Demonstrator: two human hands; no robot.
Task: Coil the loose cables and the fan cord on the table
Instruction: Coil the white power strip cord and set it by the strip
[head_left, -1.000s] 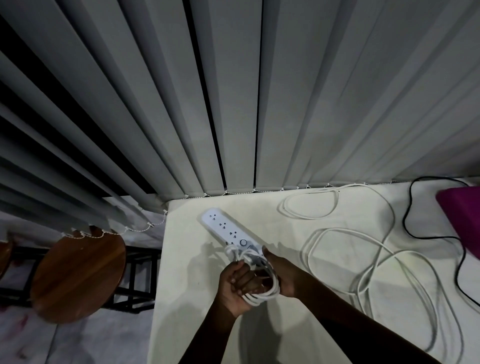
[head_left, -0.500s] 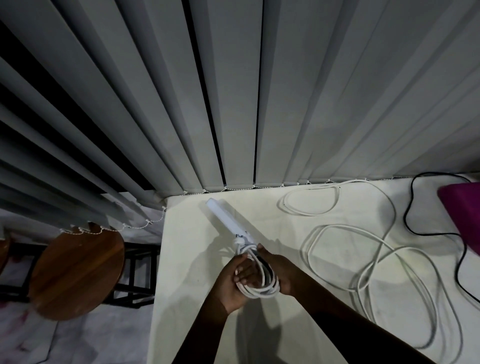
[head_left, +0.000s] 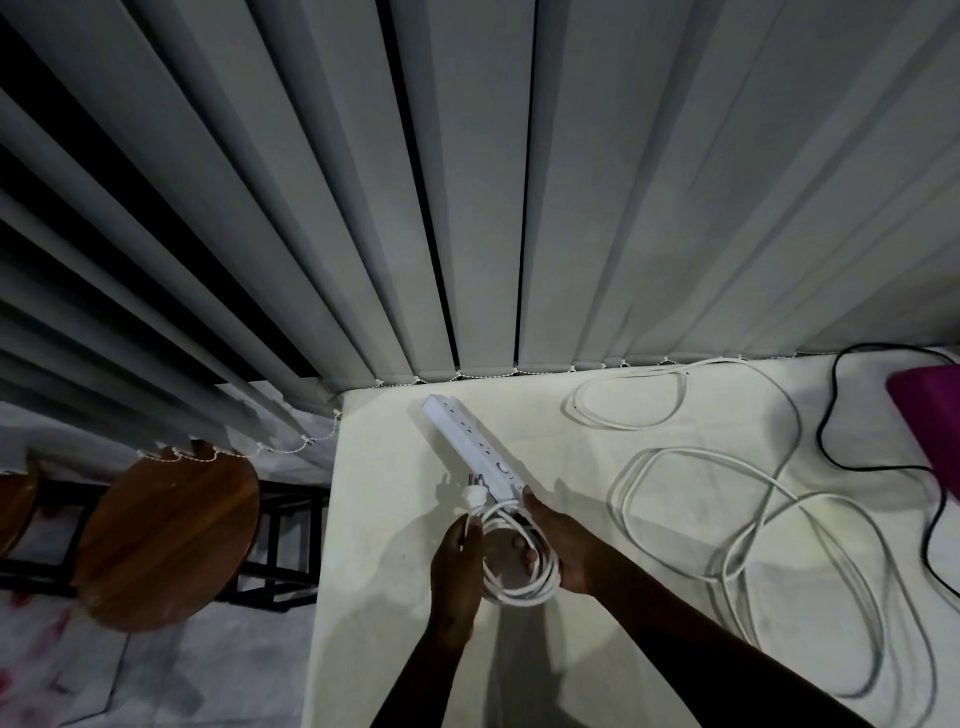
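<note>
Left grip: fingers curled round the near-left side of the coiled cord.
Right grip: holding the coil's right side, thumb apparently inside it.
Power strip: on the worktop, touching the coil.
Loose white cable: sprawled to the right.
Black cord: far right.

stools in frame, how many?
2: one round wooden stool left of the table, another stool cut off at the left edge. More may be out of view.
</note>
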